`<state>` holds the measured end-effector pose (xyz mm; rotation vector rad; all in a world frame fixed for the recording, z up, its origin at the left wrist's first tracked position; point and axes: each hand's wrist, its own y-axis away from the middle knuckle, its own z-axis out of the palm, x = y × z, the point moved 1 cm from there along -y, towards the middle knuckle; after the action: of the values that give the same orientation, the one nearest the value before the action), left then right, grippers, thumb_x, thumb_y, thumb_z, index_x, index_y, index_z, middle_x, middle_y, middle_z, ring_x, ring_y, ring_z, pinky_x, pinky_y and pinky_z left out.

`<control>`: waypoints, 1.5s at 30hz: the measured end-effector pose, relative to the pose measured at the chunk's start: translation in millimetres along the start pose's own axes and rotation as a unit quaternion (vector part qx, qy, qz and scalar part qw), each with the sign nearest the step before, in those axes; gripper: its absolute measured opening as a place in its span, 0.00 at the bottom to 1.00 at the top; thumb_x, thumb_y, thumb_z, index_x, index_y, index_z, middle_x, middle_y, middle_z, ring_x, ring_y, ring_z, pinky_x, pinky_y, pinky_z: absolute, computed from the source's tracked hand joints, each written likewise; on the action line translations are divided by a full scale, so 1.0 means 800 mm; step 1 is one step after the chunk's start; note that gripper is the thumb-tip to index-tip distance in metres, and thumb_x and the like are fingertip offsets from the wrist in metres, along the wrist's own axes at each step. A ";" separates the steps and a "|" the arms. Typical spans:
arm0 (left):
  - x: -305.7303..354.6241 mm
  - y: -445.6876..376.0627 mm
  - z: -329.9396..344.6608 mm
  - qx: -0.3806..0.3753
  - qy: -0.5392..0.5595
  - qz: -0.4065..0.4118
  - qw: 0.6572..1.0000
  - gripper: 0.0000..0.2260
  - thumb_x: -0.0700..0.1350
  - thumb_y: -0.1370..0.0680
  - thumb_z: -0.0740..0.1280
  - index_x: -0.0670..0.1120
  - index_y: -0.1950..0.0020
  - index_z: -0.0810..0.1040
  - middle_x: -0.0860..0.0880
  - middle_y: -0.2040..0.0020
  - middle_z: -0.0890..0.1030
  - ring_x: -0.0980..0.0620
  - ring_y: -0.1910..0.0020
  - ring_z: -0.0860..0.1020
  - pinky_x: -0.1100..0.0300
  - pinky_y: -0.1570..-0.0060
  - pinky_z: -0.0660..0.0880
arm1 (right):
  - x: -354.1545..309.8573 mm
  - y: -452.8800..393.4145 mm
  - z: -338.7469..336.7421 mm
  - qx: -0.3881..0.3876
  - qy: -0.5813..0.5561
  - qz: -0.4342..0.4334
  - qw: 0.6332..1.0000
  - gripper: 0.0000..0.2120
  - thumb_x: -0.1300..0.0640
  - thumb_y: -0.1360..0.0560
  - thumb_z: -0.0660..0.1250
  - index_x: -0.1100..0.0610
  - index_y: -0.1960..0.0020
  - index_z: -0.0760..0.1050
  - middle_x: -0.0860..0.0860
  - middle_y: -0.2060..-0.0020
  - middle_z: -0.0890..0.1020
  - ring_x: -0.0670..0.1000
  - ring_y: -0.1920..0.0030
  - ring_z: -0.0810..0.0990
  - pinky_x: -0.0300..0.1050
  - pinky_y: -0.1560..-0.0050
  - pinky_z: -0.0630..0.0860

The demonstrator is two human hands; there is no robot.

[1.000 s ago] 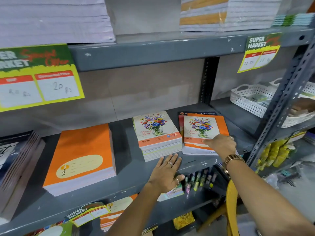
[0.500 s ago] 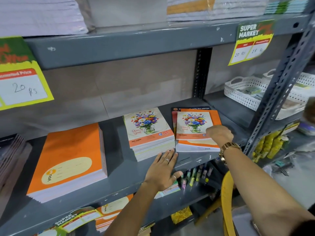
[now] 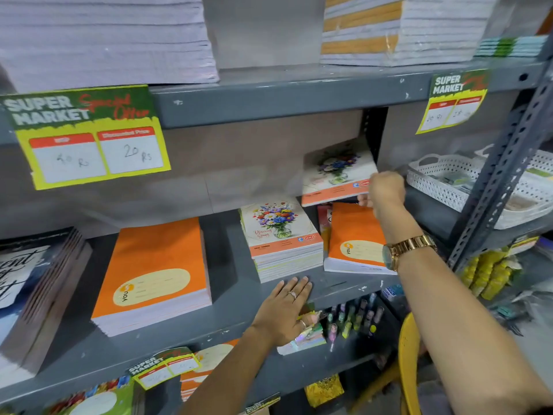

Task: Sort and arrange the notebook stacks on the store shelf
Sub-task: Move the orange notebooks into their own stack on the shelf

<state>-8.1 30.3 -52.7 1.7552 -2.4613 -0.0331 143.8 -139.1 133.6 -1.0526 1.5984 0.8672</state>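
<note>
So the right hand had a thin floral-cover notebook with an orange band along the bottom pinched at its front right corner, fingers curled round the edge, and the book was up in the air, tilted, above the right end of the grey metal middle shelf. It was a bit blurred, so I couldn't tell exactly how many fingers were under it. The left hand lay flat and spread on the shelf's front edge, just in front of the floral-cover notebook stack, holding nothing.

My guess at the step: the lifted book belonged on that matching floral stack just to the left. Doing it well would mean carrying it low and level, squaring its spine with the stack's back edge, then tapping the front flush with the flat left hand.

Directly under the lifted book sat a small orange notebook with a cream label, its front corner right at the shelf's front edge, so a knock from the wrist could've nudged it off. Room overhead was limited by the grey upper shelf and its hanging green-and-yellow price tag. The black upright post stood right behind the book. The big orange notebook stack sat well apart near the left, with bare shelf between.
</note>
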 end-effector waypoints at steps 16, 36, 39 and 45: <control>-0.008 0.037 -0.004 -0.008 0.023 -0.034 0.999 0.30 0.59 0.20 0.48 0.47 0.23 0.42 0.49 0.21 0.44 0.49 0.23 0.42 0.53 0.24 0.39 | 0.079 0.096 0.085 -0.094 0.308 -0.106 0.941 0.21 0.49 0.25 0.66 0.66 0.42 0.72 0.60 0.47 0.81 0.60 0.47 0.80 0.46 0.54 0.76; 0.056 -0.061 -0.006 0.064 0.139 -0.065 0.986 0.28 0.56 0.19 0.50 0.45 0.23 0.48 0.46 0.21 0.51 0.50 0.23 0.48 0.56 0.24 0.47 | 0.160 0.005 -0.041 -0.049 0.505 0.103 0.855 0.43 0.32 0.34 0.67 0.64 0.33 0.66 0.61 0.37 0.69 0.58 0.39 0.73 0.48 0.49 0.78; 0.066 -0.068 -0.001 0.112 0.156 -0.115 0.975 0.26 0.57 0.19 0.49 0.46 0.24 0.52 0.46 0.22 0.56 0.49 0.23 0.53 0.55 0.24 0.54 | 0.160 -0.007 -0.048 -0.074 0.489 0.114 0.862 0.43 0.32 0.34 0.67 0.64 0.33 0.67 0.62 0.35 0.71 0.58 0.37 0.73 0.47 0.47 0.77; 0.075 -0.082 -0.003 0.124 0.192 -0.160 0.960 0.26 0.56 0.19 0.49 0.45 0.24 0.54 0.46 0.22 0.56 0.48 0.24 0.55 0.55 0.25 0.57 | 0.164 -0.018 -0.053 -0.051 0.375 0.079 0.922 0.15 0.58 0.25 0.63 0.65 0.42 0.75 0.60 0.42 0.79 0.59 0.43 0.79 0.48 0.47 0.77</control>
<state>34.7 -47.6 -50.8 2.0126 -1.9589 0.5557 125.5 -211.0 16.3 -1.4508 2.3183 0.6858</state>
